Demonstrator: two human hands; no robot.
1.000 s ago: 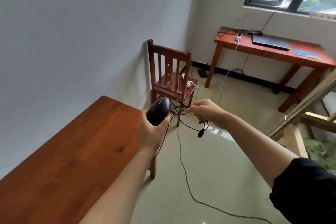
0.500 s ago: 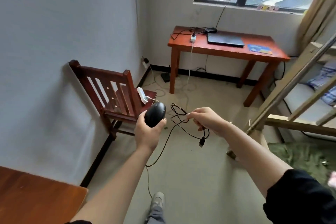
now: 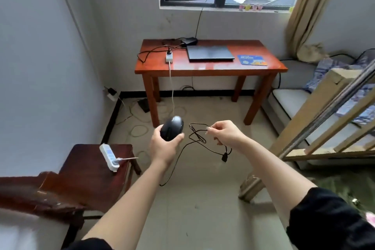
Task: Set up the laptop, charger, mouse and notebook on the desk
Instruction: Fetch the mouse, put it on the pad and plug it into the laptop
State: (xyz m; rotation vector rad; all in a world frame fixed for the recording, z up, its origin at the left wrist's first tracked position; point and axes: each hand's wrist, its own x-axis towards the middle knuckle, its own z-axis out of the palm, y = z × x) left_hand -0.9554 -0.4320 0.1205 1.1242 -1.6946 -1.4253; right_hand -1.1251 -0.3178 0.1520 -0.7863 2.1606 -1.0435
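Note:
My left hand grips a black wired mouse in mid-air. My right hand pinches the mouse's looped black cable; its USB plug dangles below. Ahead, under the window, stands a red-brown wooden desk. On it lie a closed dark laptop, a black charger brick with its cable, a white power strip and a blue mouse pad. No notebook can be made out.
A dark wooden chair at lower left carries a white power strip. A bed frame with rails and bedding fills the right side. Cables lie on the floor by the left desk leg. A curtain hangs at right.
The view has swung right and moved closer to the desk, which now sits straight ahead. The chair has slid to the lower left. Both hands keep their hold on mouse and cable.

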